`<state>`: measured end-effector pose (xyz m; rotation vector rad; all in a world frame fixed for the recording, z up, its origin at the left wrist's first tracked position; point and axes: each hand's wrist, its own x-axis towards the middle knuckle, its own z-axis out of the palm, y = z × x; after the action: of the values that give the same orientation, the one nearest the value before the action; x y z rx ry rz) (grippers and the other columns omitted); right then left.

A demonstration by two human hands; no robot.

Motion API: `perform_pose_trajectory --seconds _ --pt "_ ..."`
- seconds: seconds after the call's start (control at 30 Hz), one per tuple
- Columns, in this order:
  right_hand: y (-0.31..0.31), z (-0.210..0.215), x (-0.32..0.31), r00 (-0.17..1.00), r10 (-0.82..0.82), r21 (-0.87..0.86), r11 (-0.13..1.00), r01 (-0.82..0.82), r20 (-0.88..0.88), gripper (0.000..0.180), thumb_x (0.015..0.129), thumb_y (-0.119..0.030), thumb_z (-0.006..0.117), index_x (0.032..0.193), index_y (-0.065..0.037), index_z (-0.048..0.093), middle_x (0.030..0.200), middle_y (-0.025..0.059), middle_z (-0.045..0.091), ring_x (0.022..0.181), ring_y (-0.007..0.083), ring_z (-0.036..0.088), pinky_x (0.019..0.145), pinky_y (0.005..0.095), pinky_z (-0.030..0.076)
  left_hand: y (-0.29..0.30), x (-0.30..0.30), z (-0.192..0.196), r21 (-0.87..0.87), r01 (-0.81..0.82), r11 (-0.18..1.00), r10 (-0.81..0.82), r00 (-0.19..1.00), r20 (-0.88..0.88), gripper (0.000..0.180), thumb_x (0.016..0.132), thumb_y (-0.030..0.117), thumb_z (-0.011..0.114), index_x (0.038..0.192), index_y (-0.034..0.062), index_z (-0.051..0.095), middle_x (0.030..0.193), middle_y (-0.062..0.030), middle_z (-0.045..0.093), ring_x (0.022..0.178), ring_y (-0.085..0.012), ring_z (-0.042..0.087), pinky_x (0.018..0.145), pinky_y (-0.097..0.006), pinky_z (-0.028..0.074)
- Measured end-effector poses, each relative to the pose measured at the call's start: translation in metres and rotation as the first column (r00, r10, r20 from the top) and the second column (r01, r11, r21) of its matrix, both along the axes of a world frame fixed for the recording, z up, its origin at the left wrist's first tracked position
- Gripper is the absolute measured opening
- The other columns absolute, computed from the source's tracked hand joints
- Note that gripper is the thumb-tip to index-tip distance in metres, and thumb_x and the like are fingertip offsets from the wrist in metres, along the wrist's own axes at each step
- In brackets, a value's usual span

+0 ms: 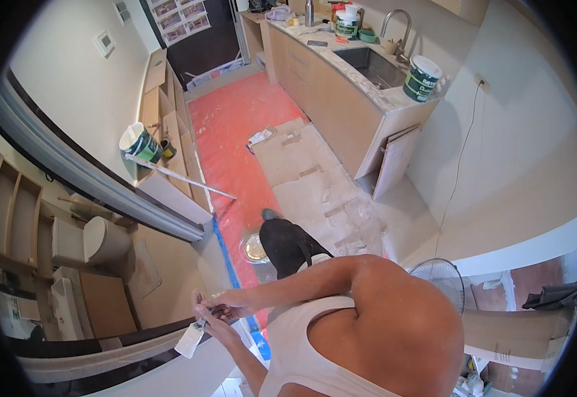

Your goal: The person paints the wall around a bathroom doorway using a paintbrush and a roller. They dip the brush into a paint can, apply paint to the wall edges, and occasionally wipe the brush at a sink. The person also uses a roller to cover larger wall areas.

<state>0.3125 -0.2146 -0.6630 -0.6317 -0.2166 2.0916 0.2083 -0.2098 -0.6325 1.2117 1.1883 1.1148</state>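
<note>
Both my hands meet at the lower left of centre, over a dark ledge. My right hand (233, 302) reaches in from the bare shoulder on the right. From the lower edge, my left hand (208, 320) comes up just below it. Together they pinch a small dark item (217, 309) that is too small to make out. A white paper tag (188, 339) hangs from it below my left hand. My leg in dark trousers (287, 243) stands on the floor beyond the hands.
Red floor covering (235, 126) and taped cardboard sheets (315, 185) run along a kitchen counter (341, 99) with a sink (371, 66) and paint buckets (422, 78). Another bucket (139, 143) and a long white strip (182, 177) sit left. Toilet (96, 239) lower left, fan (442, 278) right.
</note>
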Motion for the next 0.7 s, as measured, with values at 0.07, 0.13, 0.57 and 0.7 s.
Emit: perform_pose_trajectory --seconds 0.07,0.13,0.57,0.7 --pt "-0.002 0.001 0.014 1.0 -0.014 0.061 0.998 0.013 0.017 0.036 0.093 -0.051 0.07 0.096 -0.015 0.065 0.085 -0.0037 0.054 0.074 0.0089 0.048 0.066 0.0288 0.045 0.007 0.017 0.014 -0.11 0.051 0.993 -0.046 0.998 0.048 0.061 0.104 0.055 0.043 0.128 0.002 0.062 0.135 -0.0122 0.063 0.093 -0.0156 0.062 0.072 -0.027 0.048" --pt "0.006 -0.002 0.034 0.99 -0.007 0.167 0.986 -0.016 0.14 0.039 0.093 -0.053 0.07 0.096 -0.014 0.066 0.089 -0.0018 0.058 0.078 0.0112 0.052 0.069 0.0317 0.046 0.021 0.031 0.016 -0.124 0.073 0.99 -0.065 0.996 0.069 0.057 0.105 0.054 0.044 0.116 0.0025 0.065 0.125 -0.0125 0.067 0.085 -0.0144 0.06 0.066 -0.026 0.045" --pt "-0.004 -0.105 0.369 -0.148 -0.37 0.314 0.9 -0.301 0.917 0.038 0.087 -0.045 0.067 0.091 -0.008 0.071 0.092 0.0193 0.072 0.085 0.0365 0.069 0.076 0.049 0.053 0.106 0.179 -0.031 -0.262 -0.156 0.952 0.156 0.988 -0.022 0.036 0.104 0.036 0.057 0.078 0.0121 0.055 0.06 0.0043 0.042 0.051 -0.0081 0.039 0.048 -0.026 0.031" --pt "-0.045 -0.114 0.483 -0.2 -0.108 0.1 0.994 -0.053 0.974 0.048 0.087 -0.049 0.068 0.075 -0.003 0.069 0.075 0.0223 0.065 0.068 0.0394 0.063 0.065 0.0473 0.048 0.141 0.237 -0.117 -0.205 -0.019 0.978 -0.031 0.97 -0.24 0.028 0.099 0.03 0.062 0.087 0.0043 0.062 0.067 -0.0021 0.055 0.058 -0.0125 0.051 0.055 -0.033 0.042"
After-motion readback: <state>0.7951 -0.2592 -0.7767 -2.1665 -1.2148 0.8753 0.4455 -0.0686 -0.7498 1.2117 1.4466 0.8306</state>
